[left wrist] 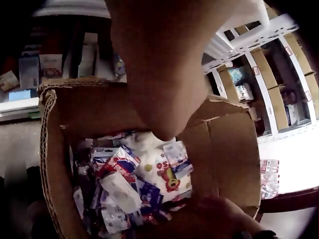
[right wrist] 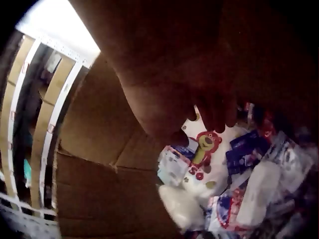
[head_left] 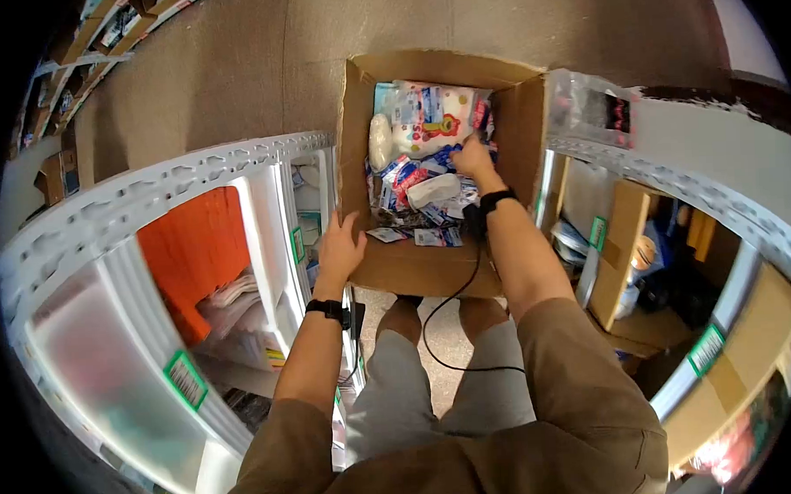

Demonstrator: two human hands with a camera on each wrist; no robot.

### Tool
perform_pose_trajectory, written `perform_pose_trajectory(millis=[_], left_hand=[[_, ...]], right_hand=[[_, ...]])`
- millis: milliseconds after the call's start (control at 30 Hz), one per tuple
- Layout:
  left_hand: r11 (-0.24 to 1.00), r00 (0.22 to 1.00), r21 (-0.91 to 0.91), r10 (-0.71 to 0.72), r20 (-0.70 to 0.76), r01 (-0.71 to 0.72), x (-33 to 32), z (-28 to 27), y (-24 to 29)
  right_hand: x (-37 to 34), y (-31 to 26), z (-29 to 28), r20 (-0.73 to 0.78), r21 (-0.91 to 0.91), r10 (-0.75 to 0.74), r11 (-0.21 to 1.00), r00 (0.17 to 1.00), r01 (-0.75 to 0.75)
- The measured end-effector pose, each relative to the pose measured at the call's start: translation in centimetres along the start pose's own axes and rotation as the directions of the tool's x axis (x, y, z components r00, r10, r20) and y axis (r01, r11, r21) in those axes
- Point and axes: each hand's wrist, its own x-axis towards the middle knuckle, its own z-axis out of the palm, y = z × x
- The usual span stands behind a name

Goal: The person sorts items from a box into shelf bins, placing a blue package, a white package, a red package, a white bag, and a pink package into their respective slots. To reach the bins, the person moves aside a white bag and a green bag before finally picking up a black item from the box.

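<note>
A cardboard box [head_left: 424, 268] full of small packaged goods stands in front of the person. The left hand [head_left: 337, 253] grips its left wall near the front corner, fingers over the rim. Inside the box, the right hand [head_left: 473, 160] reaches down at the right side, fingers bent loosely over the goods. Beneath it lies a white package with a bear print [right wrist: 207, 149]; nothing shows between its thumb and fingers. Around it are blue-and-red packets [head_left: 402, 179], a white oblong pack [head_left: 434, 190] and a pale rounded pack [head_left: 380, 141].
White perforated shelving [head_left: 175, 172] flanks the box on the left, and a shelf rail [head_left: 672, 181] runs on the right. A clear plastic bag [head_left: 587, 110] lies by the box's right side. A black cable [head_left: 456, 367] hangs from the right wrist across the legs.
</note>
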Motion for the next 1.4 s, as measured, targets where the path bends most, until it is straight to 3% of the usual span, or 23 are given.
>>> perform_pose_trajectory(millis=[33,100,133,233,433,500,533,567,633,667,700,767,833,900,967,1067,1100,1167,1200,1233,1300,1367,1400], left_hand=[[0.99,0.982,-0.055,-0.123,0.144,0.132,0.1,0.4,-0.6],[0.997,0.997,-0.048,-0.065,0.048,0.067,0.2,1.4,-1.5],[0.999,0.999,-0.042,0.012,-0.05,-0.014,0.3,2.0,-1.8],[1.0,0.995,-0.026,-0.001,-0.096,-0.001,0.3,3.1,-2.3],[0.999,0.99,-0.033,-0.001,-0.14,-0.004,0.3,3.9,-2.4],[1.0,0.99,-0.006,0.015,-0.138,-0.016,0.4,3.7,-2.5],[0.999,0.99,0.018,0.033,-0.134,-0.031,0.2,3.5,-2.5],[0.999,0.99,0.014,0.037,-0.135,-0.035,0.0,3.0,-2.4],[0.993,0.988,-0.015,-0.115,0.106,0.117,0.4,2.0,-1.7],[0.995,0.991,-0.028,-0.093,0.093,0.096,0.3,1.3,-0.7],[0.998,0.997,0.049,-0.044,0.059,0.041,-0.2,0.5,0.5],[0.992,0.999,0.119,0.036,0.005,-0.036,-0.2,-3.2,4.4],[0.967,0.973,-0.118,0.22,-0.069,-0.226,-0.3,-7.7,9.9],[0.893,0.904,-0.186,0.372,-0.21,-0.41,-0.9,-12.2,15.6],[0.803,0.907,-0.434,0.408,-0.1,-0.409,-1.9,-17.3,20.4],[0.73,0.919,-0.586,0.39,-0.065,-0.351,-3.7,-24.4,25.9],[0.583,0.811,-0.566,0.466,-0.354,-0.583,-4.1,-26.0,28.0],[0.35,0.909,-0.898,0.401,-0.114,-0.266,-7.1,-32.6,32.6],[0.317,0.887,-0.914,0.453,-0.088,-0.253,-8.5,-35.7,34.5],[0.194,0.829,-0.937,0.54,-0.146,-0.291,-9.2,-37.0,35.7],[0.12,0.734,-0.917,0.642,-0.22,-0.379,-11.5,-39.8,38.5],[0.112,0.699,-0.934,0.694,-0.17,-0.338,-13.9,-42.2,40.9],[0.133,0.692,-0.951,0.715,-0.104,-0.279,-15.0,-42.7,41.8]], right_hand=[[2.2,0.7,1.2,-0.011,-0.036,-0.017,0.999,1.0,0.016],[6.6,2.1,3.7,-0.038,-0.139,-0.118,0.984,0.992,0.112],[7.3,1.3,4.0,-0.034,-0.066,-0.094,0.994,0.995,0.092],[10.1,0.3,5.8,-0.097,-0.01,-0.08,0.997,0.992,0.079],[13.4,-0.3,8.9,-0.133,0.155,-0.044,0.986,0.99,0.064],[12.1,-0.9,9.0,-0.203,0.35,-0.018,0.932,0.979,0.09],[10.8,-1.5,8.5,-0.206,0.351,-0.016,0.932,0.978,0.09],[9.0,-2.1,7.8,-0.219,0.384,-0.025,0.917,0.976,0.109],[4.5,-3.8,5.1,-0.291,0.469,-0.057,0.861,0.955,0.194],[1.1,-4.4,3.8,-0.34,0.518,-0.077,0.817,0.937,0.255],[-3.8,-6.3,0.5,-0.377,0.469,-0.077,0.843,0.923,0.262],[-10.3,-7.0,-3.6,-0.273,0.5,-0.096,0.836,0.957,0.227],[-18.5,-10.2,-9.7,-0.295,0.519,-0.093,0.82,0.951,0.241],[-26.3,-13.4,-16.4,-0.21,0.545,-0.132,0.807,0.969,0.228],[-32.5,-15.3,-21.3,-0.11,0.795,-0.215,0.567,0.97,0.215],[-41.3,-19.3,-30.0,-0.419,0.834,-0.357,0.212,0.834,0.51],[-43.2,-19.3,-32.4,-0.573,0.667,-0.325,0.348,0.753,0.658],[-48.1,-20.5,-37.5,-0.739,0.408,-0.215,0.611,0.638,0.679],[-50.2,-20.6,-39.1,-0.723,0.463,-0.192,0.579,0.664,0.671],[-51.6,-20.1,-40.1,-0.678,0.498,-0.218,0.567,0.702,0.656],[-55.9,-20.2,-42.1,-0.523,0.611,-0.35,0.482,0.777,0.628],[-58.6,-20.2,-42.0,-0.602,0.649,-0.354,0.306,0.716,0.697],[-60.7,-20.4,-42.6,-0.623,0.651,-0.303,0.311,0.721,0.693]])
